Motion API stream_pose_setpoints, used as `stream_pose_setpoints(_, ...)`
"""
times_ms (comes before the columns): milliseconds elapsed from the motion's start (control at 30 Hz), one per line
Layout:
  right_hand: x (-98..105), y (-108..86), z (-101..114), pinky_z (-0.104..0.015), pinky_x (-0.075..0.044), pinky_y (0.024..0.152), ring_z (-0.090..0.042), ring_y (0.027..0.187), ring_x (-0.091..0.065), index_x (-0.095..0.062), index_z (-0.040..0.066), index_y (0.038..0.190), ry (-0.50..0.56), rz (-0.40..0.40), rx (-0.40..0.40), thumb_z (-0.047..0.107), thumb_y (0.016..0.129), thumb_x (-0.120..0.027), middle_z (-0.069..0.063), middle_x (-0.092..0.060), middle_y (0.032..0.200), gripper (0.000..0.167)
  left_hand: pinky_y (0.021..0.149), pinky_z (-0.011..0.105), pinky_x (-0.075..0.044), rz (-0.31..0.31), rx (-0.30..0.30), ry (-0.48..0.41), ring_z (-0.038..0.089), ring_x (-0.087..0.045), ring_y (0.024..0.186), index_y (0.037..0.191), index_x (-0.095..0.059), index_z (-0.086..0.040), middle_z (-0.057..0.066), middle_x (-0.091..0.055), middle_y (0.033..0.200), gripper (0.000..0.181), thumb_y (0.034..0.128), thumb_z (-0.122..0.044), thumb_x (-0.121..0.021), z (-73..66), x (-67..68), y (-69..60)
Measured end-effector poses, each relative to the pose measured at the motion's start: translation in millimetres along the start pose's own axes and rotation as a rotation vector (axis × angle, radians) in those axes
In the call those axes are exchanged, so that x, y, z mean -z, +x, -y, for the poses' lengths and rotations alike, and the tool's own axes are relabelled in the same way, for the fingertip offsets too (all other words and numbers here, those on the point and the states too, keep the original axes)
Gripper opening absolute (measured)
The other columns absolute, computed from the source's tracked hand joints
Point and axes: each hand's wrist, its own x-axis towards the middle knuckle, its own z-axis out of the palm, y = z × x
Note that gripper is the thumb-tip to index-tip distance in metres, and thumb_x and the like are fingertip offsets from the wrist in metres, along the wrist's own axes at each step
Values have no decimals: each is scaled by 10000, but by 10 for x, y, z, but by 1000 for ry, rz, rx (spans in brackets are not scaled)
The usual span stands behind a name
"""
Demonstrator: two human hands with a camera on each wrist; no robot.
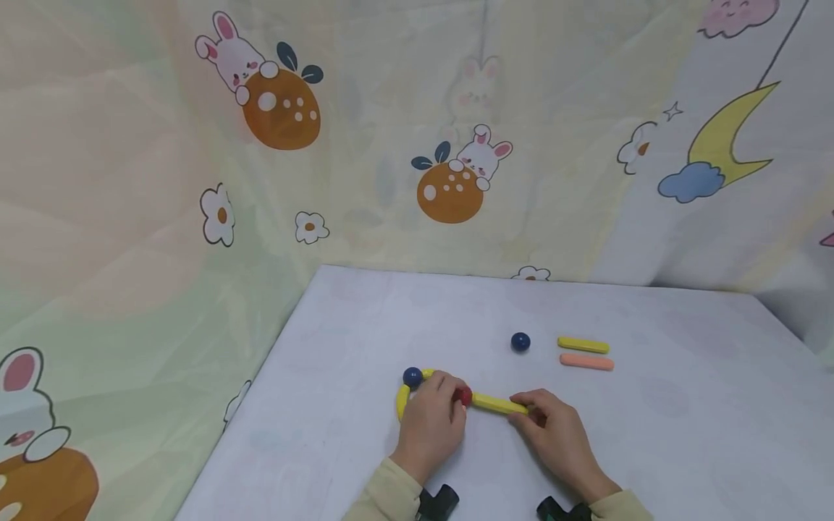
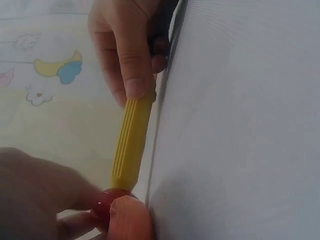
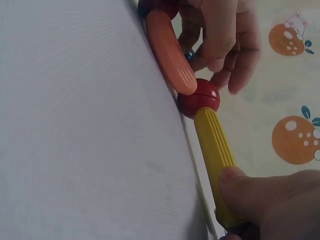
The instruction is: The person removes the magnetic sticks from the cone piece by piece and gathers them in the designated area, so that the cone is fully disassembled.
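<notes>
The left hand (image 1: 431, 423) pinches a red ball (image 1: 464, 396), which joins a straight yellow rod (image 1: 493, 403). At the rod's other end, the right hand (image 1: 559, 438) grips it between thumb and fingers. A blue ball (image 1: 413, 377) beside the left hand connects to a curved yellow piece (image 1: 402, 401) and another yellow piece (image 1: 427, 373). An orange curved piece (image 3: 170, 52) meets the red ball (image 3: 199, 98) in the right wrist view, with a second, dark red ball (image 3: 159, 7) at its far end. The left hand covers part of this joined shape in the head view.
On the white table (image 1: 684, 376), a loose blue ball (image 1: 520, 342) lies beyond the hands. To its right are a yellow rod (image 1: 583, 345) and a pink-orange rod (image 1: 586, 362). A patterned cloth (image 1: 365, 145) hangs behind the table.
</notes>
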Motion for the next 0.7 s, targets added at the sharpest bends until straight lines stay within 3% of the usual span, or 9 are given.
stream_pose_setpoints(133, -14, -6, -3, -215, -401, 590, -67, 672, -469, -727, 195, 999, 14, 6, 30, 131, 786, -814, 101, -619, 860, 239, 859, 244, -513, 90, -33, 34, 110, -579, 1009, 1141, -691, -162, -58, -588, 1119, 312, 842, -205, -765, -22, 22, 8)
stream_pose_setpoints(267, -29, -7, -9, -212, -418, 612, -54, 693, -480, -727, 222, 989, 24, 24, 45, 134, 791, -810, 128, -630, 870, 232, 887, 262, -510, 126, -4, 73, 119, -589, 1066, 1212, -682, -159, -62, -611, 1189, 422, 820, -265, -797, -27, 36, 10)
stream_pose_setpoints(400, -28, -9, -5, -212, -431, 620, -54, 704, -491, -728, 225, 1007, 30, 11, 61, 120, 803, -799, 127, -640, 885, 241, 857, 276, -523, 130, 21, 80, 109, -616, 1007, 1161, -697, -163, -68, -631, 1128, 398, 802, -290, -811, -19, 61, 14)
stream_pose_setpoints(700, -1, 0, 3, -219, -416, 614, -80, 708, -485, -723, 196, 997, -7, 28, 40, 98, 795, -802, 92, -645, 911, 238, 752, 220, -524, 115, 9, 86, 65, -642, 842, 1006, -703, -188, -88, -653, 987, 241, 795, -234, -809, -2, 100, 24)
